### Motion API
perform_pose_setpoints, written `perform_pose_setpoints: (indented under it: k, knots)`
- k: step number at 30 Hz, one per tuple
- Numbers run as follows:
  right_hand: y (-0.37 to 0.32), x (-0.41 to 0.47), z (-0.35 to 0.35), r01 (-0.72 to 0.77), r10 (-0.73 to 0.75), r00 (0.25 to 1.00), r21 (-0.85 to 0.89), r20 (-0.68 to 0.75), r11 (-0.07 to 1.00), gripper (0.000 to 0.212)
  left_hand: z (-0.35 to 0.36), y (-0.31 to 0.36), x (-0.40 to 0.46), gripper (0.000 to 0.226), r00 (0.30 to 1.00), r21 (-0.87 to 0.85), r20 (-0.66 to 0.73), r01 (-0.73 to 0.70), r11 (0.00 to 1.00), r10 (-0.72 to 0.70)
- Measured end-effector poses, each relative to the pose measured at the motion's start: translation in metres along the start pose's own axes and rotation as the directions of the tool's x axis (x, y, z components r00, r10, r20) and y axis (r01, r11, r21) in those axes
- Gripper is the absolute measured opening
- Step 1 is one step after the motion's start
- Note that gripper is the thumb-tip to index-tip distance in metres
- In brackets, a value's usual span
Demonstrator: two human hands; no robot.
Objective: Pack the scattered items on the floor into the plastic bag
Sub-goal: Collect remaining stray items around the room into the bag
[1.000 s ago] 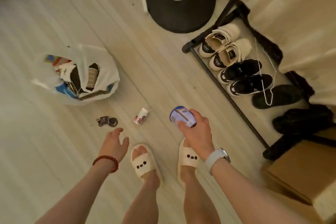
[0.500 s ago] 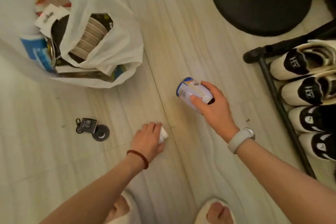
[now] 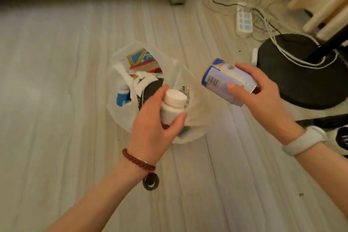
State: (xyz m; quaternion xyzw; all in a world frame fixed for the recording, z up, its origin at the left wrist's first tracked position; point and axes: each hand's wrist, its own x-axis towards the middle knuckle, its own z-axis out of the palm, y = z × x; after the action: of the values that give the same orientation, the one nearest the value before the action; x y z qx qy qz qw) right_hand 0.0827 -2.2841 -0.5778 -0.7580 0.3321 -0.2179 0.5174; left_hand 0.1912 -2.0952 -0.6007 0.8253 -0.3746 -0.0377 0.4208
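The translucent plastic bag lies open on the wooden floor, with several colourful packets and a dark item inside. My left hand grips a small white pill bottle with a white cap, held right over the bag's mouth. To the right of the bag, my right hand holds a blue and white can tilted on its side above the floor. A small dark round keyring item lies on the floor, partly hidden under my left wrist.
A black round stand base with white cables sits at the right. A power strip and more cables lie behind it. A shoe shows at the right edge. Grey furniture legs stand at the top centre.
My left hand has picked the pill bottle off the floor and carried it over the bag. My right hand still holds the can, now nearer the bag. The view has swung toward the bag.
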Motion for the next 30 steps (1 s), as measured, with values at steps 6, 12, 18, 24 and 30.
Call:
perform_pose_setpoints:
  k: [6, 12, 18, 24, 30]
  knots:
    - [-0.052, 0.031, 0.068, 0.079, -0.070, 0.996, -0.152, 0.062, 0.985, 0.053, -0.020, -0.039, 0.078, 0.058, 0.956, 0.634, 0.151, 0.102, 0.767, -0.252]
    - [-0.054, 0.038, 0.121, 0.159, -0.096, 0.963, -0.244, 0.252, 0.957, 0.053, -0.063, -0.070, 0.062, 0.041, 0.995, 0.678, -0.076, 0.008, 0.735, 0.060]
    - [-0.026, 0.041, 0.153, 0.427, -0.228, 0.869, -0.435, 0.438, 0.793, 0.056, -0.073, -0.104, 0.044, 0.089, 0.804, 0.386, -0.038, 0.560, 0.733, -0.594]
    - [-0.015, 0.075, 0.172, 0.672, -0.415, 0.740, -0.617, 0.530, 0.410, 0.050, -0.070, -0.106, 0.060, 0.020, 0.702, -0.357, -0.071, 0.645, 0.675, -0.709]
    - [-0.008, 0.097, 0.170, 0.552, -0.422, 0.807, -0.781, 0.412, 0.293, 0.042, -0.084, -0.103, 0.077, 0.029, 0.625, -0.428, -0.364, 0.546, 0.720, -0.691]
